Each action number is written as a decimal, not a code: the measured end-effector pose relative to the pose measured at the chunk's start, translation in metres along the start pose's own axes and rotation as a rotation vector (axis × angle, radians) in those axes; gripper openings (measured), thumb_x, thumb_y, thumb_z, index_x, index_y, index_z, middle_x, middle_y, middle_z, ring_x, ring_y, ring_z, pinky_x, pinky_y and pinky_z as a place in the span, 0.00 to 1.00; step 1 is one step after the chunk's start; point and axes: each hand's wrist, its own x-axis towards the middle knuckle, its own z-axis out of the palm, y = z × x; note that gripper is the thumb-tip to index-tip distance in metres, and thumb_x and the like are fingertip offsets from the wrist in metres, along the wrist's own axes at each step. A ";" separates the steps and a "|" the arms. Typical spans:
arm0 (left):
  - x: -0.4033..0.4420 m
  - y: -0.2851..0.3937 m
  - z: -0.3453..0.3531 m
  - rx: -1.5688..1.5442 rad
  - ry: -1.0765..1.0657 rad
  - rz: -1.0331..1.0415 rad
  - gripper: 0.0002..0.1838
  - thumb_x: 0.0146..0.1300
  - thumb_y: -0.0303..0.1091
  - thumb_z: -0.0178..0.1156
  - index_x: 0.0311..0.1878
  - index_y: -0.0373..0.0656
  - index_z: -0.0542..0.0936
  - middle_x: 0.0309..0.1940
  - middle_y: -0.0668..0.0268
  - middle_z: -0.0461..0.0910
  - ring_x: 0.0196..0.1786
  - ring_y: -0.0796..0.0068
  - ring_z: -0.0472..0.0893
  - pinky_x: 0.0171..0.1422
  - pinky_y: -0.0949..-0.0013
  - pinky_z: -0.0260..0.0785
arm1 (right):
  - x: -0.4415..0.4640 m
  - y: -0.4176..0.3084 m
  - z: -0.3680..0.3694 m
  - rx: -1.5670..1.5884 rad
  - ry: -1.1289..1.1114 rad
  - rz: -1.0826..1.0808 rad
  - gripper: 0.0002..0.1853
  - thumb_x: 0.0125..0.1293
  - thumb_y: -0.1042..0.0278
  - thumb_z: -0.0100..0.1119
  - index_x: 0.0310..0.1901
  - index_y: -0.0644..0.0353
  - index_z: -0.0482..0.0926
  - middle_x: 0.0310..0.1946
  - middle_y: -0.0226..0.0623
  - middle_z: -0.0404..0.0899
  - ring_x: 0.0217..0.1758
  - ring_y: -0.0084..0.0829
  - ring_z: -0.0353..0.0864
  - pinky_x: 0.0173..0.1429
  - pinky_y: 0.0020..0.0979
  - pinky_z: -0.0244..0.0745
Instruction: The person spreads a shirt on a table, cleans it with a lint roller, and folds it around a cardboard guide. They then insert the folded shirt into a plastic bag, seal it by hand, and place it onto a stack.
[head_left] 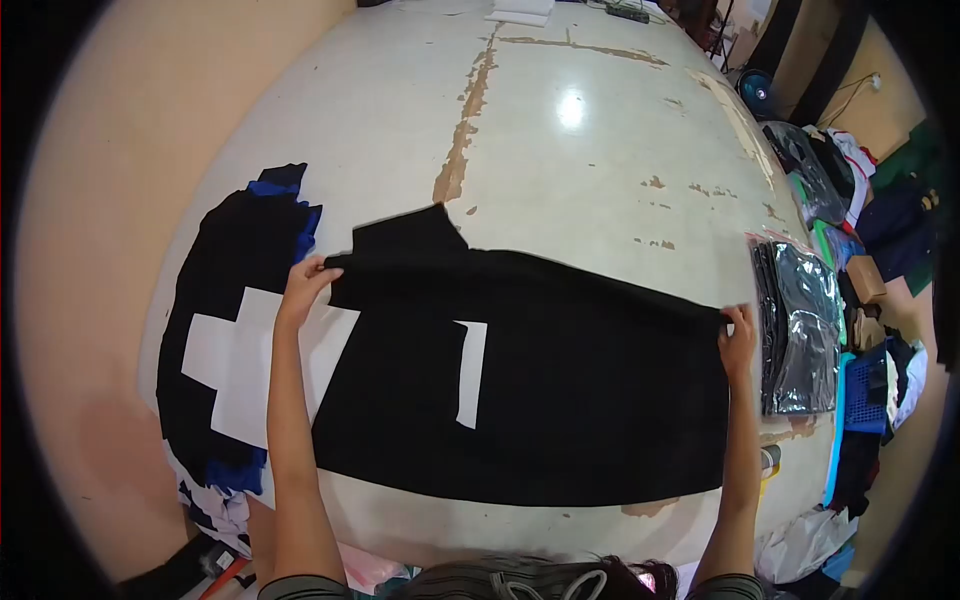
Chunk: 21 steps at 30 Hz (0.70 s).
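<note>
A black garment (600, 400), shirt-like with a sleeve-shaped flap (410, 235) at its far left, lies spread sideways across the table. My left hand (308, 285) pinches its upper left corner between thumb and fingers. At the upper right corner, my right hand (737, 335) grips the cloth edge. A narrow white strip (472, 375) shows on the middle of the garment; I cannot tell what it is. Beside my left forearm, a white cut-out sheet (245, 350) rests on a pile of black and blue cloth (215, 250), partly hidden by that arm.
The pale table (560, 170) has peeling brown patches. Black garments in clear plastic (800, 330) sit along its right edge. Past them are a blue basket (868, 390), more bagged clothing (810, 170) and a small box (866, 278). White papers (520, 10) lie at the far end.
</note>
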 end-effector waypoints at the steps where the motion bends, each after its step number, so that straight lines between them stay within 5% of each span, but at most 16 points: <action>1: -0.018 0.001 -0.004 0.033 0.021 0.014 0.06 0.49 0.26 0.61 0.31 0.36 0.77 0.25 0.70 0.75 0.29 0.82 0.72 0.37 0.79 0.63 | -0.015 -0.001 -0.004 -0.015 0.034 0.063 0.13 0.42 0.88 0.52 0.32 0.62 0.72 0.31 0.39 0.69 0.32 0.36 0.73 0.35 0.30 0.68; 8: -0.122 -0.027 -0.027 0.019 -0.049 -0.194 0.05 0.43 0.22 0.62 0.26 0.36 0.77 0.22 0.69 0.75 0.27 0.79 0.73 0.37 0.76 0.66 | -0.085 -0.013 -0.036 0.056 0.092 0.249 0.13 0.40 0.90 0.51 0.29 0.64 0.69 0.36 0.40 0.72 0.35 0.37 0.74 0.35 0.27 0.68; 14: -0.124 -0.060 -0.034 0.221 -0.146 -0.232 0.08 0.44 0.24 0.64 0.29 0.34 0.78 0.23 0.65 0.77 0.27 0.78 0.75 0.32 0.76 0.67 | -0.100 0.011 -0.040 0.116 -0.117 0.305 0.09 0.43 0.87 0.50 0.28 0.64 0.69 0.33 0.43 0.73 0.33 0.41 0.75 0.36 0.31 0.70; 15: -0.126 -0.045 -0.031 0.311 -0.210 -0.246 0.09 0.46 0.25 0.64 0.30 0.33 0.77 0.21 0.66 0.76 0.26 0.79 0.74 0.29 0.76 0.66 | -0.103 0.022 -0.037 0.117 -0.222 0.407 0.10 0.43 0.84 0.52 0.29 0.60 0.73 0.38 0.40 0.73 0.41 0.41 0.73 0.46 0.38 0.68; 16: -0.126 -0.045 -0.027 0.238 -0.234 -0.269 0.09 0.47 0.27 0.65 0.30 0.33 0.77 0.20 0.66 0.75 0.25 0.78 0.74 0.28 0.76 0.66 | -0.100 0.008 -0.041 0.128 -0.207 0.393 0.10 0.43 0.84 0.52 0.29 0.60 0.73 0.38 0.40 0.73 0.41 0.41 0.73 0.46 0.38 0.68; 18: -0.125 -0.037 -0.023 0.175 -0.262 -0.389 0.15 0.49 0.36 0.66 0.28 0.32 0.76 0.20 0.65 0.75 0.23 0.78 0.73 0.27 0.75 0.66 | -0.087 -0.040 -0.054 -0.449 -0.415 0.451 0.11 0.43 0.79 0.53 0.31 0.56 0.75 0.43 0.36 0.72 0.53 0.41 0.66 0.58 0.51 0.54; 19: -0.120 -0.036 -0.022 0.246 -0.259 -0.389 0.17 0.49 0.40 0.65 0.28 0.32 0.77 0.20 0.64 0.75 0.23 0.78 0.72 0.27 0.75 0.65 | -0.077 -0.054 -0.045 -0.352 -0.429 0.535 0.12 0.42 0.74 0.55 0.32 0.52 0.77 0.48 0.32 0.70 0.61 0.42 0.58 0.62 0.59 0.40; 21: -0.105 -0.050 -0.018 0.338 -0.208 -0.388 0.22 0.50 0.47 0.63 0.27 0.32 0.78 0.20 0.62 0.75 0.24 0.76 0.73 0.28 0.74 0.66 | -0.060 -0.103 -0.020 -0.151 -0.325 0.444 0.12 0.43 0.71 0.56 0.34 0.51 0.78 0.46 0.33 0.72 0.58 0.41 0.62 0.62 0.55 0.46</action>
